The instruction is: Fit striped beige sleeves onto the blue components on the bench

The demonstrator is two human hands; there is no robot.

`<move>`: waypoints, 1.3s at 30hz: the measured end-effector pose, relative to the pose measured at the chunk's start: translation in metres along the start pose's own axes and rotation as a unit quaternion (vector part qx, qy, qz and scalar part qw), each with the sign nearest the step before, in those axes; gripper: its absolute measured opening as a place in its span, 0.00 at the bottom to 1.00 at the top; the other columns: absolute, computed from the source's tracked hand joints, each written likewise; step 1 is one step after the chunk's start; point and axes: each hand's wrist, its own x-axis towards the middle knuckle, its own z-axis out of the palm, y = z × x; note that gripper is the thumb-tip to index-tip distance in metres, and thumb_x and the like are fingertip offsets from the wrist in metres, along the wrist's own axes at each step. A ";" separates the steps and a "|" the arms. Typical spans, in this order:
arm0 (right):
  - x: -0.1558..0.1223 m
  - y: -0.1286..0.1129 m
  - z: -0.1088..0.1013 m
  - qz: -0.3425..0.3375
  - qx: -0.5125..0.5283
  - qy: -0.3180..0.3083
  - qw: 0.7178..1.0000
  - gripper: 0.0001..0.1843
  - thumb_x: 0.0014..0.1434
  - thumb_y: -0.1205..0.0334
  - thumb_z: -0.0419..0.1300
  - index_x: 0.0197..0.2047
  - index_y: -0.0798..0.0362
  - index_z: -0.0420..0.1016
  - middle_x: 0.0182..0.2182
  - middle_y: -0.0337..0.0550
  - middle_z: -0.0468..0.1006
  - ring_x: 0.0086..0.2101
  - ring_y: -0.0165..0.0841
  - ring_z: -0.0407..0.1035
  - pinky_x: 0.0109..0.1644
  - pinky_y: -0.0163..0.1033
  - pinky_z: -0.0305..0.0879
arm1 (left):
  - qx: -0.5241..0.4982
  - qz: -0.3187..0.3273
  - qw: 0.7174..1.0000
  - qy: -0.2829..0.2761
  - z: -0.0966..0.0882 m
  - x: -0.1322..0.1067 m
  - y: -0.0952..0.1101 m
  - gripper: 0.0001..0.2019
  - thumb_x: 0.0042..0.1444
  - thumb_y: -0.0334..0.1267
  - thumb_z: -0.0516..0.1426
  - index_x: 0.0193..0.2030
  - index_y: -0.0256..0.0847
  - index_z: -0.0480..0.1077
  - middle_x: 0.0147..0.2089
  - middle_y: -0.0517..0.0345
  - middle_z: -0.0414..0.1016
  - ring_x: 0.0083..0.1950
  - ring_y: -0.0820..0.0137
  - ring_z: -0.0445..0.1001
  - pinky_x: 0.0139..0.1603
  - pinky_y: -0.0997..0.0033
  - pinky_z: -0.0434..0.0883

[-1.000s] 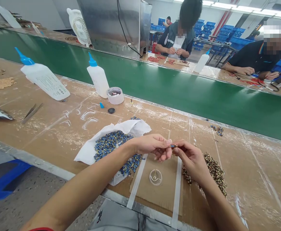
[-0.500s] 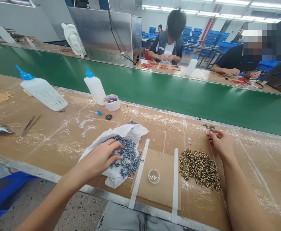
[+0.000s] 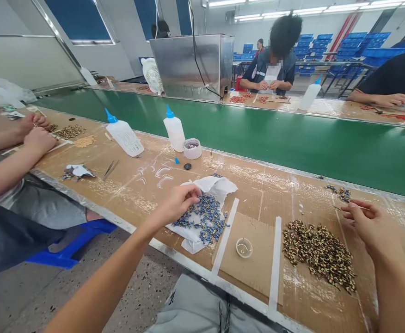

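Note:
My left hand point(image 3: 180, 202) is over the far left side of a pile of small blue-and-yellow pieces point(image 3: 209, 219), which lies on a crumpled white sheet point(image 3: 193, 245). Its thumb and fingers are brought together; what they pinch, if anything, is too small to make out. At the right, my right hand point(image 3: 367, 222) has its fingertips closed around what looks like a thin dark sliver. Just beyond them is a little cluster of blue-and-yellow pieces point(image 3: 344, 194). Nearer me lies a heap of dark brown-and-yellow pieces point(image 3: 318, 252). Between the piles, a small clear cup point(image 3: 244, 248) stands on a cardboard square point(image 3: 254, 273).
White strips point(image 3: 274, 266) edge the cardboard. Glue bottles point(image 3: 124, 138), a tape roll point(image 3: 192, 149), a black cap point(image 3: 187, 166) and tweezers point(image 3: 111, 169) lie to the left. A green belt point(image 3: 275, 129) runs behind. A co-worker's hands point(image 3: 38, 134) work at far left; others sit across.
The view has turned left, bringing in the neighbouring co-worker's arms. My left hand's fingers have drawn together above the blue pieces. My right hand sits slightly nearer me from the small cluster.

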 end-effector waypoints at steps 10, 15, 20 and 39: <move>-0.032 -0.051 0.024 -0.026 0.030 -0.084 0.996 0.24 0.53 0.45 0.61 0.46 0.54 0.74 0.34 0.51 0.80 0.31 0.39 0.74 0.33 0.42 0.68 | -0.330 0.057 0.937 -0.099 0.053 0.084 0.059 0.14 0.60 0.44 0.56 0.36 0.31 0.72 0.25 0.60 0.70 0.24 0.78 0.69 0.28 0.78 0.67; -0.059 -0.084 0.038 -0.074 0.048 -0.156 0.984 0.24 0.57 0.44 0.59 0.46 0.55 0.74 0.33 0.50 0.81 0.31 0.37 0.74 0.32 0.40 0.70 | -0.439 0.018 0.880 -0.178 0.078 0.098 0.061 0.17 0.56 0.48 0.61 0.37 0.32 0.71 0.25 0.62 0.68 0.25 0.78 0.70 0.24 0.80 0.66; -0.096 -0.111 0.057 -0.069 0.078 -0.292 0.951 0.19 0.61 0.48 0.58 0.48 0.52 0.74 0.35 0.47 0.80 0.34 0.37 0.75 0.37 0.41 0.72 | -0.513 -0.039 0.817 -0.261 0.079 0.087 0.054 0.13 0.53 0.40 0.64 0.38 0.33 0.69 0.31 0.55 0.75 0.33 0.72 0.78 0.31 0.78 0.70; -0.128 -0.124 0.093 -0.195 0.054 -0.299 0.933 0.06 0.65 0.62 0.55 0.37 0.50 0.71 0.31 0.42 0.74 0.31 0.34 0.68 0.35 0.38 0.64 | -0.464 0.023 0.828 -0.313 0.112 0.076 0.061 0.11 0.55 0.40 0.63 0.35 0.32 0.73 0.30 0.57 0.74 0.30 0.76 0.72 0.35 0.74 0.70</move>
